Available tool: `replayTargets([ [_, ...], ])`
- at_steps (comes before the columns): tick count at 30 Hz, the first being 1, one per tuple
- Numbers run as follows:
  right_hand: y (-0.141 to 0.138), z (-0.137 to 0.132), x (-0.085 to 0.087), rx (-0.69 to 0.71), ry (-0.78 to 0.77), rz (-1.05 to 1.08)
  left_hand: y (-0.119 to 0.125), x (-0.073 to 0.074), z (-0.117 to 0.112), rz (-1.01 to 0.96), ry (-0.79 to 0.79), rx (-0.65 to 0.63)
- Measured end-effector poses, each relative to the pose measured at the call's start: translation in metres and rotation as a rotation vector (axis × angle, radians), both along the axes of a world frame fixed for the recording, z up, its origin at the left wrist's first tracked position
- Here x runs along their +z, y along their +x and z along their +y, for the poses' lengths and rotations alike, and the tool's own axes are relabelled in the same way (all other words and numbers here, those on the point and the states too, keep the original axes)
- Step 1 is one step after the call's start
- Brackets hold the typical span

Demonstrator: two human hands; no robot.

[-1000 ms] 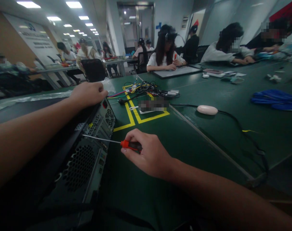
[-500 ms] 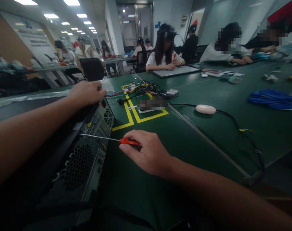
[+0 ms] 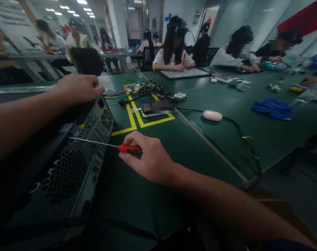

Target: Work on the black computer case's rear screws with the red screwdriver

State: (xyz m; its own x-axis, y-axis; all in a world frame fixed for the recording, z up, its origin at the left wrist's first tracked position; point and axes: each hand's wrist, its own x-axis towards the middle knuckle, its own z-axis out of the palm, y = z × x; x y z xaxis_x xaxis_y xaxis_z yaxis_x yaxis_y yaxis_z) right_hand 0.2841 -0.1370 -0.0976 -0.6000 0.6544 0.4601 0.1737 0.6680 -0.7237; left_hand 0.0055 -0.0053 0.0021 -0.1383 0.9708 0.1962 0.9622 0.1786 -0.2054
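A black computer case point(image 3: 95, 134) stands on its edge at the left, its rear panel with fan grille and ports turned to the right. Over the case's far top corner lies my left hand point(image 3: 78, 88), fingers curled against it. My right hand point(image 3: 150, 157) is closed round the red and black handle of a screwdriver point(image 3: 126, 148). The long thin shaft points left and its tip meets the rear panel near the top edge, above the large honeycomb grille. Whether the tip sits in a screw is too small to tell.
Beyond the case lies a tangle of cables point(image 3: 153, 90) on yellow tape. A phone-like object point(image 3: 158, 108), a pale oval piece point(image 3: 212, 115) on a black cord and blue cloth point(image 3: 272, 108) lie on the green table point(image 3: 200, 157). Several people sit across it.
The whole view has shifted, so the case and both hands appear further left. The screwdriver stays in my right hand with its tip at the rear panel; my left hand keeps its place.
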Motion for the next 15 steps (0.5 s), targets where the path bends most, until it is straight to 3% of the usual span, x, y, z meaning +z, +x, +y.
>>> replayTargets([
  [15, -0.0004, -0.0002, 0.0014, -0.002, -0.01, -0.013, 0.0019, -0.0006, -0.0004, -0.012, 0.007, 0.008],
])
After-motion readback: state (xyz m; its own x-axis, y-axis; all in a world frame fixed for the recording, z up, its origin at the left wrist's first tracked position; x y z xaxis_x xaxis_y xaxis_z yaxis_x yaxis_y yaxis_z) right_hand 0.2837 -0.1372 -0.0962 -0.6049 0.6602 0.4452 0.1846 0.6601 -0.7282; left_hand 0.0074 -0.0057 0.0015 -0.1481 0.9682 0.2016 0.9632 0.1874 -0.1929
